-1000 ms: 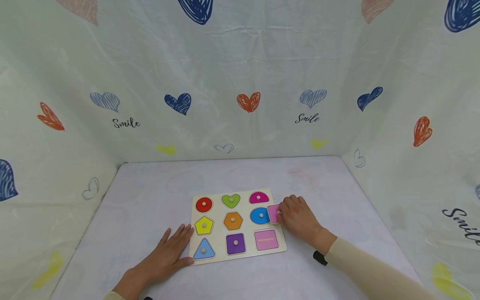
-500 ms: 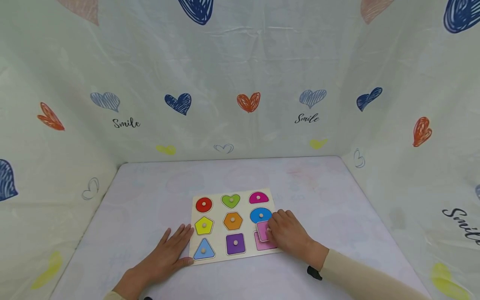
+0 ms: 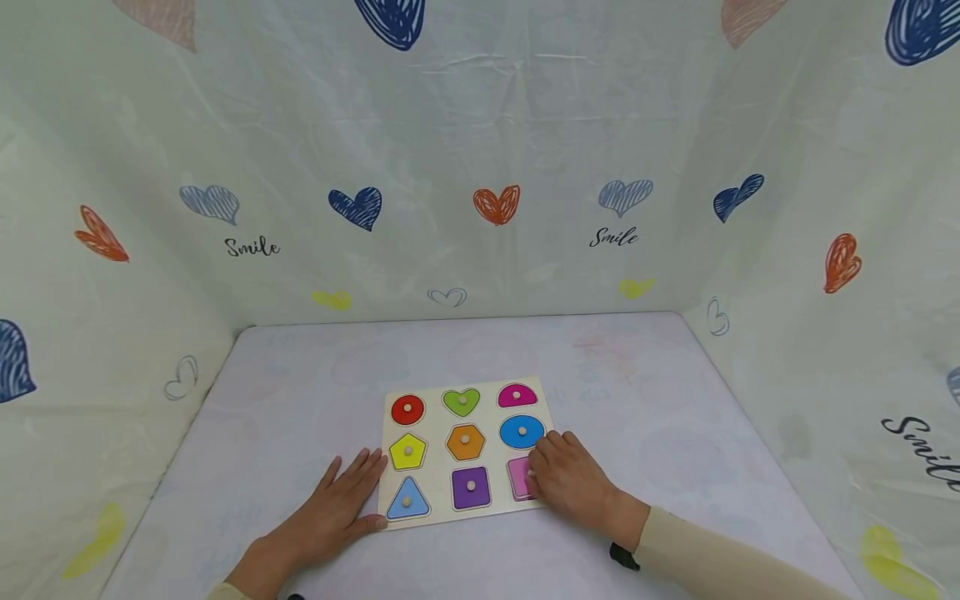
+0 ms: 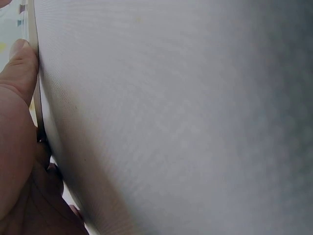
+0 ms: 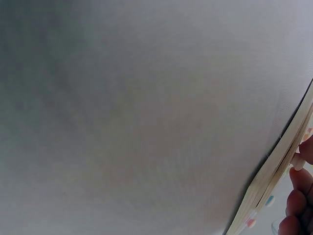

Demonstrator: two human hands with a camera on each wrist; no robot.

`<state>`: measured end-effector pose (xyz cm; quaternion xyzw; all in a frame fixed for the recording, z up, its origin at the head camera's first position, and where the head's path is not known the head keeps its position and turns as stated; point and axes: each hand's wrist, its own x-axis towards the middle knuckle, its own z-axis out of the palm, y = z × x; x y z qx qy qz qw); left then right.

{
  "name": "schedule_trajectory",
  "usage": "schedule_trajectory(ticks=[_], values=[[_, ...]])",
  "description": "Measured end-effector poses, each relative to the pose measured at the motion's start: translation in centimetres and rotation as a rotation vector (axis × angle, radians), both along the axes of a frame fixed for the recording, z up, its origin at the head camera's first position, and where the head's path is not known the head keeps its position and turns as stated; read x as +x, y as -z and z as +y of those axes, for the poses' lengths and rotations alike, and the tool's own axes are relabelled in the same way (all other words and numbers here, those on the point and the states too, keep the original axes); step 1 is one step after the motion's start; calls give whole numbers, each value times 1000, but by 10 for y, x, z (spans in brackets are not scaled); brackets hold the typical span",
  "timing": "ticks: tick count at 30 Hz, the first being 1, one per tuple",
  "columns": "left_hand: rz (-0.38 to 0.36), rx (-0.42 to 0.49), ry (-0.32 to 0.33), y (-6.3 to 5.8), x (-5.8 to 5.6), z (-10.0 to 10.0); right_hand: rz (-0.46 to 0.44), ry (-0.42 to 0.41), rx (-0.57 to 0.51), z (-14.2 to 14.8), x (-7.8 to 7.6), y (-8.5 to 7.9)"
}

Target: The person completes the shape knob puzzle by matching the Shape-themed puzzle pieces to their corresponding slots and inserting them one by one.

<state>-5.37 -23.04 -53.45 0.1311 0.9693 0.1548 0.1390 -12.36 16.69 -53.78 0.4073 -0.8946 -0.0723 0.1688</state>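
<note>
A wooden shape puzzle board (image 3: 437, 490) lies on the white table. My right hand (image 3: 573, 483) pinches the pink rectangle piece (image 3: 518, 478) over the board's near right recess; the hand covers the piece's right part. In the right wrist view, thumb and finger grip a small knob (image 5: 297, 161) just above the board's edge. My left hand (image 3: 330, 512) lies flat with fingers spread, its fingertips and thumb touching the board's left edge. In the left wrist view the left thumb (image 4: 22, 68) rests against that edge.
Several knobbed pieces sit in the board, among them a blue oval (image 3: 522, 432), a purple square (image 3: 471, 487) and a blue triangle (image 3: 408, 500). A cloth with printed hearts (image 3: 497, 204) hangs behind and at both sides of the table (image 3: 315, 375).
My right hand has brought the pink rectangle toward me and slightly left, from beside the blue oval onto the pink recess. The left hand and the board have stayed put.
</note>
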Motion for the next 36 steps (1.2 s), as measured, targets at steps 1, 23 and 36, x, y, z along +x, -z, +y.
schedule_trajectory(ticks=[1,23,36], values=[[0,1,0,0,0,0,-1,0,1,0,0,0],[2,-12,6,4,-1,-1,8,2,-5,-1,3,3],[2,-8,5,4,-2,0,-27,10,-11,1,2,4]])
